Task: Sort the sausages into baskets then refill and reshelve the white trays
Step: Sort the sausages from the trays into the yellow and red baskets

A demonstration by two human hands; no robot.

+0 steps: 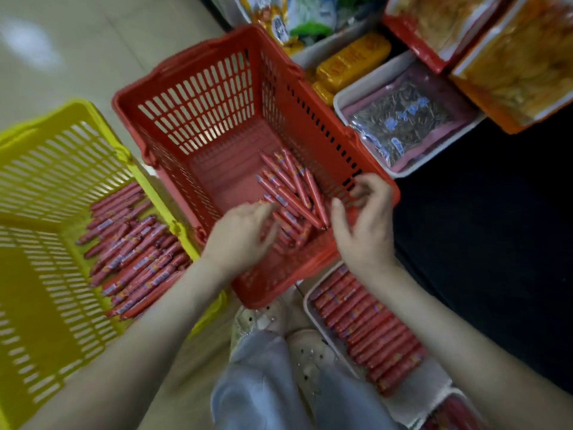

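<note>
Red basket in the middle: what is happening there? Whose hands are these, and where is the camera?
No machine here, just a person's two hands. The camera sits on their head and looks down. On the floor stand a red basket and a yellow basket, both holding wrapped sausages. A white tray full of sausages lies to their right. The left hand reaches into the red basket's sausages; it is blurred, so its grip is unclear. The right hand hovers beside them and seems to hold nothing.

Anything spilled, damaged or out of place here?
Nothing stands out. The sausages lie loosely piled in the red basket and yellow basket, in neat rows in the white tray; none shows on the floor.
</note>
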